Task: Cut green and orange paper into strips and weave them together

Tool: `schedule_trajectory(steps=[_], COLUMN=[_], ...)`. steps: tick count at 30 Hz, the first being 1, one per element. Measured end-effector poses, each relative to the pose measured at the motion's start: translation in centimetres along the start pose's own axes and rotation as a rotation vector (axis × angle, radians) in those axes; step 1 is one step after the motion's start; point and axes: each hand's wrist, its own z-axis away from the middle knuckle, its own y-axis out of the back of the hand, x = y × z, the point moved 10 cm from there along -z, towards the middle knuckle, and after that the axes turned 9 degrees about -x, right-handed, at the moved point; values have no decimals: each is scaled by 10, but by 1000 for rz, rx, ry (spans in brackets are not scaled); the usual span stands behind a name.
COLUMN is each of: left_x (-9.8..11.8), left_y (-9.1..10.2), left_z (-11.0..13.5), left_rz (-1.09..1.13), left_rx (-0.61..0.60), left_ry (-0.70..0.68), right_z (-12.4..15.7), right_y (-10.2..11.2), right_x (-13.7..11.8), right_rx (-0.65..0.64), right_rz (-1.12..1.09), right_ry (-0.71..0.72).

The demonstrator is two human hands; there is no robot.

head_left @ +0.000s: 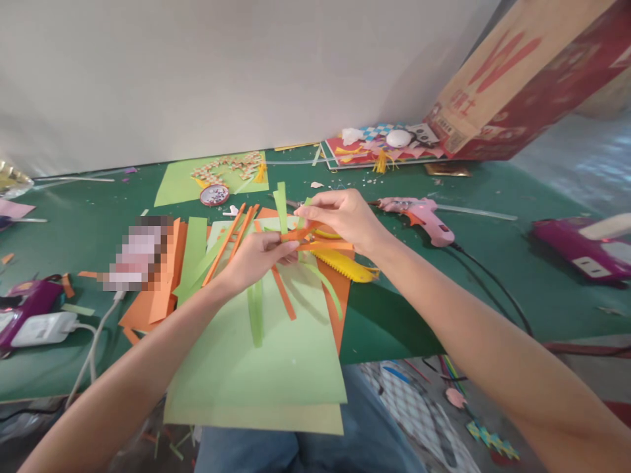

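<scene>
My left hand [256, 257] pinches a crossing of orange paper strips [315, 244] and green paper strips [280, 207] above the green table [73, 223]. My right hand [342, 217] is closed on the same strips from the right, fingers pinching an orange strip near its bend. A green strip hangs down below my left hand. Under the hands lie light green paper sheets [276, 355], an orange sheet [340, 289] and yellow zigzag scissors [345, 266].
A pink glue gun [424, 217] with a black cord lies to the right. Purple objects [576, 246] sit at both sides. Loose orange and green strips [192, 256] lie at left, a tape roll [214, 194] behind. A cardboard box [522, 79] leans at back right.
</scene>
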Motion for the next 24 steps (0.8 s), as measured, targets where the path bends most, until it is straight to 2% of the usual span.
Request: schedule_trajectory(steps=[4,9,15,20,24], left_x=[-1,-1,-1,0,0], left_y=[-1,-8,-15,-18,-20], left_z=[0,1,1,3,3], left_rz=[-15,-29,3,-7,13], left_rx=[-15,-80,-168,-204,-221], left_ry=[16,24,49,48,56], right_z=[1,3,5,8,7], right_y=[-4,-2,-3,2,-1], right_x=[-3,-13,-20,-22,-22], right_rx=[-22,10,15,78,60], right_rz=[53,125,118,85,80], right_ry=[7,75,131,125,119])
